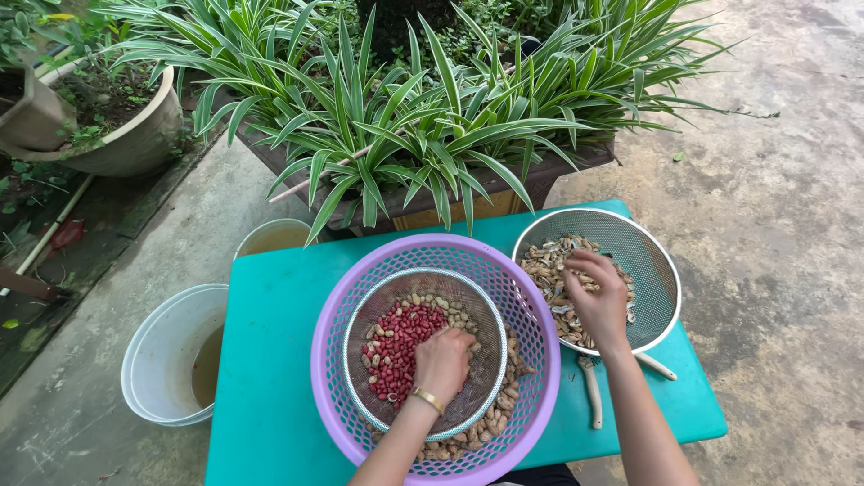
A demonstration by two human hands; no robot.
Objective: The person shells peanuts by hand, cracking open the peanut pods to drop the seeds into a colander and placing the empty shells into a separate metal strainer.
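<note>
Left hand (pixel 443 362) curls fist-like over red peanuts (pixel 400 346); right hand (pixel 598 301) reaches down, fingers bent into shells (pixel 549 274).

Left hand (pixel 443 360): forearm reaching forward, fingers curled under, knuckles up. Right hand (pixel 598 301): further forward and to the right of it, palm down, fingers bent loosely downward.

Just one camera here, strapped to my head, looking steeply down and a bit forward over the green table (pixel 270 360). It's close enough that my forearms come in from the bottom edge and the purple basket (pixel 335 315) fills the middle. Further out it faces the striped plants (pixel 405 117) along the top, with a white bucket (pixel 166 346) at the left and bare concrete (pixel 783 225) on the right. No second view to overlap with.
</note>
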